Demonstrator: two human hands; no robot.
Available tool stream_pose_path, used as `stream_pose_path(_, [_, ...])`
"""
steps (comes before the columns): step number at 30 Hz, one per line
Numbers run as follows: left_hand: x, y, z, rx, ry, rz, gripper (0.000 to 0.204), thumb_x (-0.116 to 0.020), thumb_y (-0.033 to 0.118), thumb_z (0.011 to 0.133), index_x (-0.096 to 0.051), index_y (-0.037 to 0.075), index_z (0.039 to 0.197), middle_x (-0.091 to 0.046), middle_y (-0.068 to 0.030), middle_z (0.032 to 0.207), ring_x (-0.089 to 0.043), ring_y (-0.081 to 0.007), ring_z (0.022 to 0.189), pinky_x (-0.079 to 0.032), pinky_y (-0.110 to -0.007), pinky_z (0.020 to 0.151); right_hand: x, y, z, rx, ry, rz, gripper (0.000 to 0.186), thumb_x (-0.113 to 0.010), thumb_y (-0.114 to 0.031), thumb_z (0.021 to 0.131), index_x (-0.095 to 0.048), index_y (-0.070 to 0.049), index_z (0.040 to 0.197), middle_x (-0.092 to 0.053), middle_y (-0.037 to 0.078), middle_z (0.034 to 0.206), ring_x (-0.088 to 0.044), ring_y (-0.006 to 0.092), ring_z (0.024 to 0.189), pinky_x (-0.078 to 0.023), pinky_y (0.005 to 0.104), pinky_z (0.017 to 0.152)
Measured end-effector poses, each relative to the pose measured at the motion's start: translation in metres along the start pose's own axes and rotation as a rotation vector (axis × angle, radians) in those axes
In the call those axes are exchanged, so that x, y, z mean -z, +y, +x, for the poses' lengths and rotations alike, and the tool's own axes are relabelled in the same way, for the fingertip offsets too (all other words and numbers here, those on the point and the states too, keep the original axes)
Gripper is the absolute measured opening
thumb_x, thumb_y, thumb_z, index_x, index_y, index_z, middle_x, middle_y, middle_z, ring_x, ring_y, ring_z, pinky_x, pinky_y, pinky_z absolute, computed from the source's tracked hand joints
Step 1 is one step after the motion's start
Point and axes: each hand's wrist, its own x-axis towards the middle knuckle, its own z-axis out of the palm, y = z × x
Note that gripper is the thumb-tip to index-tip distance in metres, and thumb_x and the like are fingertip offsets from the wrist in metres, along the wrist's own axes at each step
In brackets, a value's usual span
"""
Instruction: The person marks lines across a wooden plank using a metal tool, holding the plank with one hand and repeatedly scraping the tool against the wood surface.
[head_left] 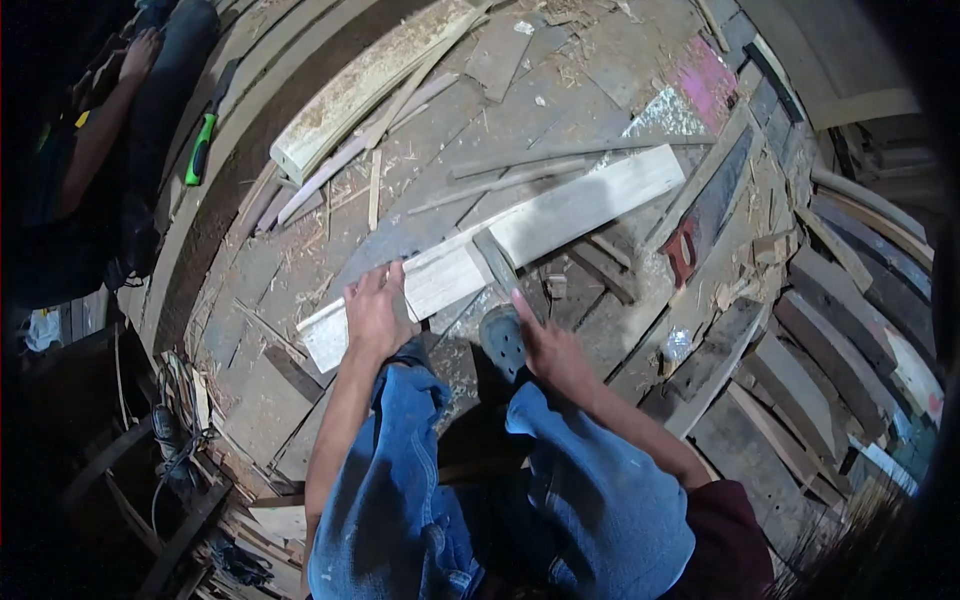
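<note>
Nearest, the left hand point(375, 315) presses flat, fingers spread, on a pale plank point(500, 240) running up-right; the right hand point(545, 345) rests open just below it.

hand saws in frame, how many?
2. A red-handled hand saw lies right of the long pale wooden plank; a green-handled hand saw lies upper left, near another person. Scrap may hide more.

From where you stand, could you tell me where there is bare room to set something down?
Barest: the grey floor boards between the curved plank and the pale board. Crowded: the saw and offcuts to the right, and around the left hand pressing the board.
</note>
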Motion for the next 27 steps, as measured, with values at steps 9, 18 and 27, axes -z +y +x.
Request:
stream_pose_path(9, [-0.003,-0.006,-0.003,0.042,-0.023,-0.012,0.104,-0.089,0.022,0.044,-0.049,0.005,0.138,-0.055,-0.0164,0.125,-0.050,-0.0311,0.120,-0.034,-0.044,0.101,-0.006,-0.001,-0.004,0.055,-0.086,-0.109,0.084,-0.055,-0.008,0.084,-0.013,-0.024,0.155,-0.061,0.025,0.072,-0.062,0.0411,0.058,-0.050,0.0515,0.051])
stream_pose_path(18, [-0.007,-0.010,-0.003,0.016,0.042,0.001,0.104,-0.089,0.023,0.043,-0.050,0.006,0.138,-0.056,-0.0140,0.123,-0.052,-0.0305,0.117,-0.036,-0.043,0.099,-0.017,-0.010,0.031,-0.132,-0.078,-0.063,0.071,-0.052,-0.016,0.091,-0.019,-0.028,0.153,-0.061,0.023,0.068,-0.063,0.0403,0.059,-0.050,0.0515,0.055])
stream_pose_path(27, [0.007,-0.010,-0.009,0.018,0.051,-0.016,0.103,-0.088,0.021,0.043,-0.050,0.005,0.137,-0.057,-0.0147,0.122,-0.052,-0.0292,0.116,-0.035,-0.042,0.097,0.018,0.039,0.029,-0.212,0.112,-0.065,0.083,-0.060,-0.021,0.088,-0.011,-0.028,0.155,-0.063,0.020,0.068,-0.064,0.0396,0.061,-0.050,0.0513,0.052])
